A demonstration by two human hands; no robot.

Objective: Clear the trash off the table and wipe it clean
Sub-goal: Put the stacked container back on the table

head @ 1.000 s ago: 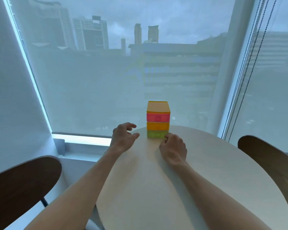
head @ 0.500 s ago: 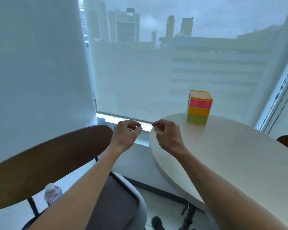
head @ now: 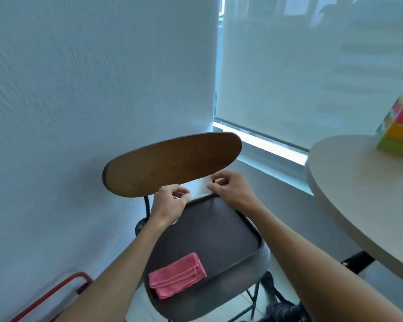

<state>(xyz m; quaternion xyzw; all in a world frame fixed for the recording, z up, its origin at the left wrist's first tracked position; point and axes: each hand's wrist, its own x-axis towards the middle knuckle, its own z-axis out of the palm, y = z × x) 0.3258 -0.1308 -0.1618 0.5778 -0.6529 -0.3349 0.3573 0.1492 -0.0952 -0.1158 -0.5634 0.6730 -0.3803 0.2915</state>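
Observation:
A folded pink cloth (head: 177, 275) lies on the front left of a dark chair seat (head: 219, 240). Above the back of that seat my left hand (head: 170, 205) hovers, fingers curled with thumb against fingertips; I see nothing in it. My right hand (head: 230, 191) is just to its right, pinching a tiny dark scrap at its fingertips. The round beige table (head: 358, 194) is at the right edge, and a stack of coloured blocks (head: 400, 126) stands on it, partly cut off by the frame.
The chair's brown wooden backrest (head: 172, 163) stands just beyond my hands, in front of a white wall. A red metal frame (head: 56, 296) sits on the floor at the bottom left. The table's black base (head: 358, 261) and a window blind are to the right.
My view has swung left from the table to the chair. Both hands moved off the tabletop and now hover above the seat, fingers still pinched. The pink cloth came into view.

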